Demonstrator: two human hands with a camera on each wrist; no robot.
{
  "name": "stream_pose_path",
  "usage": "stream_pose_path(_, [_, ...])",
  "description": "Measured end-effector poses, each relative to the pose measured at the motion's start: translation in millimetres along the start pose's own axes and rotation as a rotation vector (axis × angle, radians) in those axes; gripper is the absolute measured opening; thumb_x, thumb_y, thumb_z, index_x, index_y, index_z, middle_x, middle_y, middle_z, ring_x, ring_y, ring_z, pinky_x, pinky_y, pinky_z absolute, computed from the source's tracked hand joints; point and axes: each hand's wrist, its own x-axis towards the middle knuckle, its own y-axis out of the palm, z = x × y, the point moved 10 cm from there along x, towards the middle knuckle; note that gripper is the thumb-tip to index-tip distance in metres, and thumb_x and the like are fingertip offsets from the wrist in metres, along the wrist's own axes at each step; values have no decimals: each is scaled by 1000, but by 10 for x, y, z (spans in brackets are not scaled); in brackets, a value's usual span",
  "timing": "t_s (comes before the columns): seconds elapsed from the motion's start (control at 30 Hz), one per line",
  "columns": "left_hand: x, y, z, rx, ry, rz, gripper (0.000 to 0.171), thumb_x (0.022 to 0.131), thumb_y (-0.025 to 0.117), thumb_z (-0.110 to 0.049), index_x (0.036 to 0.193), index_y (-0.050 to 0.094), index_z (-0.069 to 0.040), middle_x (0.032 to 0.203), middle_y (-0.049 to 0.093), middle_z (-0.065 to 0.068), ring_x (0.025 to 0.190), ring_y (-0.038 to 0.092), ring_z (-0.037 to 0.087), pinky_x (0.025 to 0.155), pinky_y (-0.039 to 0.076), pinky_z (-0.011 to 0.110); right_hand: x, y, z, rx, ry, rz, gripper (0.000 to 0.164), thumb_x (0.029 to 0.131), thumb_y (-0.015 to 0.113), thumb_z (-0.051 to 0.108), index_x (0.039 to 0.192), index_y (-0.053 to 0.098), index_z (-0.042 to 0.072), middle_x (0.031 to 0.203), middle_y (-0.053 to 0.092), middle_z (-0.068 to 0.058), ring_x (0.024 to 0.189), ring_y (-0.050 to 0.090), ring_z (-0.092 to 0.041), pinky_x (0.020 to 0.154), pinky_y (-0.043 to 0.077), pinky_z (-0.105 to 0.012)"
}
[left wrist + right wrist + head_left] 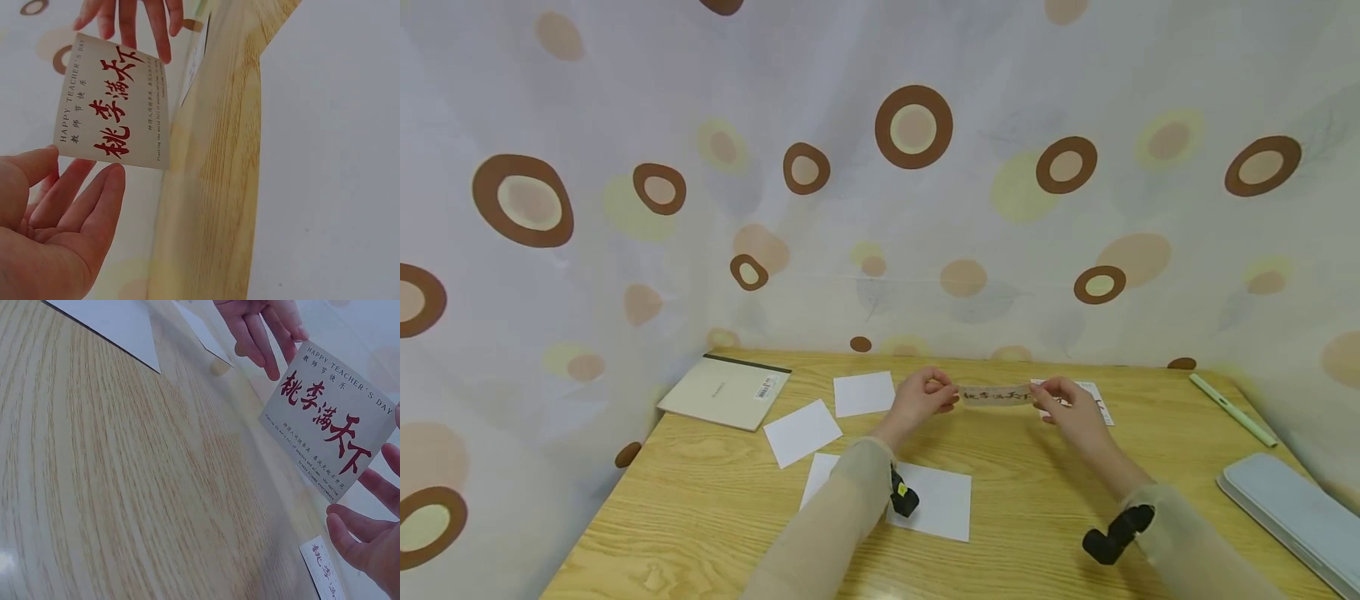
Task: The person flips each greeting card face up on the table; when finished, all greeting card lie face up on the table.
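A thin printed card [997,396] is stretched between both hands above the far part of the table. Dark red brush characters and "HAPPY TEACHER'S DAY" show on the card [109,103] in the left wrist view. My left hand [919,402] pinches one end of it by the edge. At the opposite end, my right hand [1072,410] pinches it between thumb and fingers. Behind the right hand, a white card with red lettering [1101,402] lies on the table; part of it is covered by that hand.
Several blank white cards lie around the left arm, among them one by the left wrist [936,504] and one farther back [863,394]. A notebook [722,393] rests at the back left. On the right are a green pen-like item [1232,408] and a grey-blue case [1292,512].
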Motion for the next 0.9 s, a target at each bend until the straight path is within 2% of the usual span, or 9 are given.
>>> stream_pose_path(0.07, [-1, 13, -3, -8, 5, -2, 13, 98, 62, -14, 104, 61, -3, 107, 73, 17, 103, 71, 32, 83, 60, 32, -16, -4, -1, 3, -5, 2, 51, 100, 52, 47, 117, 57, 0, 124, 61, -21, 104, 67, -15, 85, 59, -36])
stream_pose_path(0.13, [-1, 23, -7, -16, 10, -7, 13, 98, 62, -14, 104, 61, -2, 107, 73, 18, 103, 71, 33, 83, 60, 34, -30, -7, -5, -1, -11, 7, 50, 100, 53, 47, 119, 56, 0, 124, 61, -20, 104, 67, -15, 84, 59, -36])
stream_pose_path(0.33, [13, 45, 8, -28, 21, -35, 14, 98, 62, -13, 104, 62, -1, 107, 73, 19, 102, 71, 34, 84, 60, 37, -72, 17, 6, -44, -56, 40, 44, 101, 54, 39, 124, 53, 1, 124, 57, -20, 111, 63, -40, 81, 59, -34])
stream_pose_path(0.5, [10, 59, -17, -18, 25, -49, 15, 98, 62, -13, 107, 64, -2, 110, 73, 17, 102, 71, 31, 83, 60, 34, -100, 35, 41, -69, -92, 52, 43, 102, 56, 31, 129, 52, -1, 128, 55, -24, 109, 63, -44, 76, 59, -32])
stream_pose_path(0.67, [-16, 118, -49, 56, 31, -6, 19, 100, 58, -13, 116, 63, -5, 122, 68, 13, 109, 68, 24, 86, 59, 33, -133, 32, 52, -69, -91, 48, 44, 101, 58, 24, 135, 49, -2, 130, 54, -28, 105, 65, -45, 72, 60, -33])
stream_pose_path(0.9, [-16, 221, -19, 53, 13, 48, 25, 102, 53, -10, 127, 56, -6, 140, 57, 15, 119, 63, 30, 91, 58, 38, -152, 38, -47, -37, -32, 80, 59, 101, 58, 20, 150, 33, 3, 138, 48, -33, 109, 63, -49, 76, 60, -38])
